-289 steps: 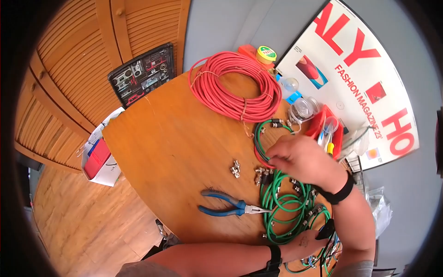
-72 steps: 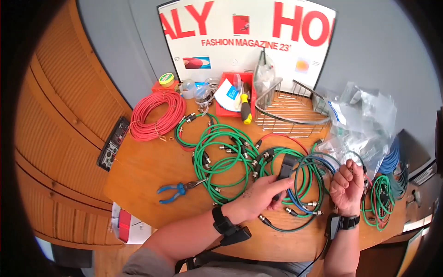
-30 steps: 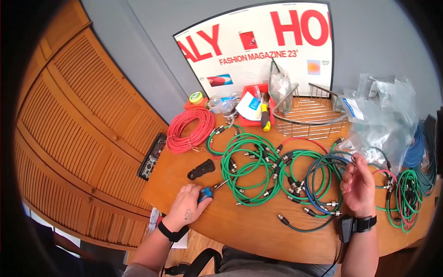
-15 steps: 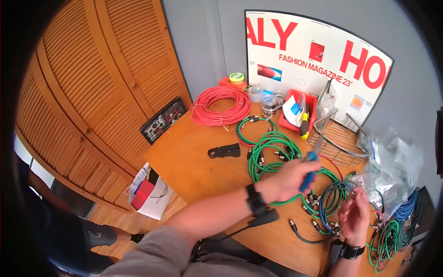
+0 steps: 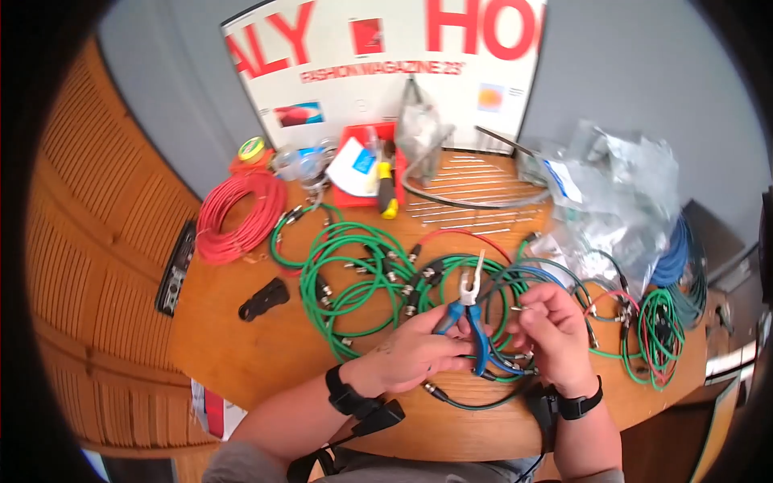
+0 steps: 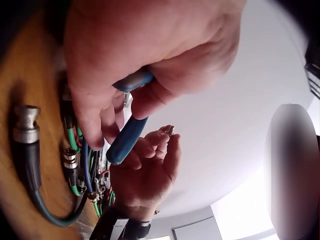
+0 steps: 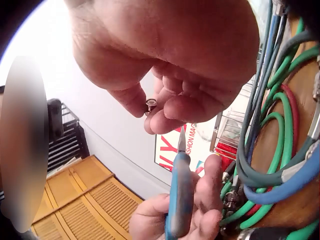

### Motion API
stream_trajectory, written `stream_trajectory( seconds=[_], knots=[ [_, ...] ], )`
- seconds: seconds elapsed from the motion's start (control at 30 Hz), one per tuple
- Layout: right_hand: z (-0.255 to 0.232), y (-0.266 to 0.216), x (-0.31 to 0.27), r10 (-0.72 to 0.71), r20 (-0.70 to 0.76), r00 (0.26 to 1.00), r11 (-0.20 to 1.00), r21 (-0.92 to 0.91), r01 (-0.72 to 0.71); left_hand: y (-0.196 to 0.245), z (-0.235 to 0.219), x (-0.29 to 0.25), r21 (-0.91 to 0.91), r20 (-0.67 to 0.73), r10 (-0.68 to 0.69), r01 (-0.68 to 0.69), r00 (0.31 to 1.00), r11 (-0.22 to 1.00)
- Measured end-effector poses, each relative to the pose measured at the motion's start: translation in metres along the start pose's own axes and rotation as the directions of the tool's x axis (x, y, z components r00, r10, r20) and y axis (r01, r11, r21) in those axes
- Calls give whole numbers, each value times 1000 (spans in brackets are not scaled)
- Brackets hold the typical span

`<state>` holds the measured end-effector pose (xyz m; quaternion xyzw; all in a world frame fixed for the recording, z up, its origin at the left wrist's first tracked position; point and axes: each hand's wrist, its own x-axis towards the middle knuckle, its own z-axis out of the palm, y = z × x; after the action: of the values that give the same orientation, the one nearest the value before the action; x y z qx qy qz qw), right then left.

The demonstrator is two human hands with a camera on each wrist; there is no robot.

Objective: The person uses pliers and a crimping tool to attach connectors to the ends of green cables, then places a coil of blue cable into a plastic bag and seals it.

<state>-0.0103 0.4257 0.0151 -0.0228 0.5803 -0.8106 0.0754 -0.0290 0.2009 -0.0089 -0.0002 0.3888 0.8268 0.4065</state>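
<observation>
The left hand [image 5: 415,350] grips blue-handled pliers [image 5: 481,342] whose metal nose points up and whose handles stand spread. Between thumb and fingertips, the right hand [image 5: 555,334] pinches a small metal connector [image 7: 151,103], just right of the pliers. In the left wrist view, the left hand [image 6: 145,55] has fingers around the blue handles [image 6: 129,140], with the right hand [image 6: 142,182] beyond. Coiled green cables [image 5: 354,274] with metal-tipped ends lie under and left of the hands, and a blue cable [image 5: 503,369] runs beneath them.
A black stripping tool [image 5: 263,299] and a red cable coil [image 5: 241,216] lie at the left. Behind stand a red bin [image 5: 354,199] with a yellow-black screwdriver [image 5: 387,193] and a wire rack [image 5: 475,201]. Clear plastic bags [image 5: 620,201] and bundled cables [image 5: 660,338] are at the right.
The left hand has put down the black tool, picked up the pliers from the table and brought them beside the right hand. The pliers' handles are now spread. The head view has swung around.
</observation>
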Motion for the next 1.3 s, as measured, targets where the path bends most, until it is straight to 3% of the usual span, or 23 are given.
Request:
stream_trajectory(
  seconds=[0.1, 0.17, 0.23, 0.3, 0.37, 0.43, 0.5, 0.57, 0.6, 0.67, 0.7, 0.73, 0.77, 0.8, 0.87, 1.17, 1.3],
  knots=[
    [4, 1, 0, -61, 23, 998, 998, 28, 61, -4, 0, 3, 17, 5, -84, 84, 996, 996],
    [4, 1, -1, -61, 10, 998, 997, 51, 60, -13, -4, 5, 11, 54, 5, -6, 999, 1000],
    [6, 5, 0, -80, 16, 997, 995, 58, 79, -15, -5, 4, 21, 65, -40, 39, 997, 999],
    [10, 10, -2, -81, -5, 997, 995, 65, 81, -18, -5, 3, 51, 194, 18, -28, 981, 998],
    [12, 13, -4, -90, 20, 996, 995, 55, 89, -21, -4, 0, 54, 168, -36, 28, 985, 998],
    [15, 12, -6, -139, 21, 990, 989, 56, 138, -24, -6, -2, 140, 136, 12, -31, 991, 990],
    [17, 9, -8, -226, 28, 974, 974, 27, 225, -19, 2, -8, 224, 87, -17, -3, 996, 975],
    [19, 6, -10, -263, 22, 965, 965, -8, 263, -13, 16, -15, 493, 53, 89, -103, 995, 864],
    [20, 6, -11, -295, 11, 955, 955, -36, 295, -14, 19, -15, 496, 53, 84, -99, 995, 862],
    [19, 7, -13, -330, -3, 944, 942, -62, 329, -16, 23, -16, 706, 125, 304, -300, 944, 641],
    [17, 9, -13, -406, 13, 914, 900, -168, 402, -14, 24, -17, 708, 126, 302, -299, 945, 639],
    [14, 9, -14, -477, 37, 878, 841, -271, 468, -11, 26, -19, 770, 151, 324, -316, 934, 554],
    [13, 8, -15, -478, 35, 878, 841, -270, 468, -9, 26, -20, 823, 177, 342, -330, 923, 462],
    [11, 5, -18, -456, 62, 888, 833, -322, 450, -8, 26, -19, 824, 177, 340, -328, 924, 462],
    [11, 4, -20, -432, 84, 898, 822, -373, 430, -7, 25, -17, 880, 275, 481, -420, 833, 224],
    [23, 2, -18, -522, 144, 840, 706, -480, 521, -10, 16, -10, 901, 315, 603, -430, 733, 52],
    [27, 4, -19, -565, 129, 815, 659, -523, 541, -13, 18, -9, 916, 318, 600, -402, 734, 6]
  ],
)
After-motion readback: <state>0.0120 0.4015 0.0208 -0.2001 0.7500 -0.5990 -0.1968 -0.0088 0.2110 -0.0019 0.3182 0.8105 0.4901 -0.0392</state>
